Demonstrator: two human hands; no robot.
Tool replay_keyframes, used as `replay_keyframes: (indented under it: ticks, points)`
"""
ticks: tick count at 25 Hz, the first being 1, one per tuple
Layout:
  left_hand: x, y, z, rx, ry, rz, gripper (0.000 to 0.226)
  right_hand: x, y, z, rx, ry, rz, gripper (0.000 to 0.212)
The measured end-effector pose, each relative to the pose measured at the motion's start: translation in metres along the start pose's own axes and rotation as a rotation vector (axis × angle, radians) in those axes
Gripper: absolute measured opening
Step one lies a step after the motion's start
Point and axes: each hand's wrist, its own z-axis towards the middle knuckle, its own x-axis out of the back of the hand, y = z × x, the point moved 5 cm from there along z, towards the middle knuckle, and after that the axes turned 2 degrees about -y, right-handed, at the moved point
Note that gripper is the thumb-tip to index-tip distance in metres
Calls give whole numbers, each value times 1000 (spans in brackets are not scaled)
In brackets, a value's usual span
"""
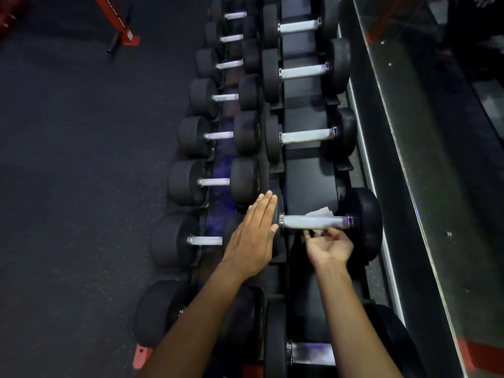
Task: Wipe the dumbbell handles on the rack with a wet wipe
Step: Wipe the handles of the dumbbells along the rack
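A black dumbbell lies on the upper tier of the rack point(308, 184), its knurled steel handle point(302, 221) running left to right. A white wet wipe point(319, 212) is wrapped round the handle's right part, showing above and below it. My right hand point(328, 245) is under the handle, palm up, fingers curled and pinching the wipe's lower edge. My left hand point(252, 236) lies flat with straight fingers on the dumbbell's left head point(276, 216), which it mostly covers. The right head point(364, 222) is in full view.
Two rows of black dumbbells with steel handles run away from me on the two-tier rack. A mirror point(436, 132) and its ledge border the rack on the right. Dark rubber floor point(81, 159) lies to the left, with a red frame foot point(128, 36) at the far left.
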Motion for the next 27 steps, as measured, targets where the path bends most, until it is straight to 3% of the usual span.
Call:
replay_keyframes:
  ticks: [3, 7, 11, 16, 21, 27]
  points:
    - [-1, -1, 0, 0, 8, -10, 55, -4, 8, 1, -42, -109, -100, 41]
    - [-2, 0, 0, 13, 19, -26, 55, 2, 21, 6, -76, -150, -246, 27]
    - [-2, 0, -1, 4, 10, -11, 55, 4, 37, 0, -32, -31, -478, 18]
    - [3, 0, 0, 24, 7, -56, 58, 7, 17, -26, 253, 175, -751, 9]
    - [38, -18, 67, 43, 112, -109, 58, -103, -34, -30, 892, -44, -1235, 8]
    - [28, -54, 164, 12, 132, 99, 63, -195, -31, 55, 1345, -325, -1670, 7]
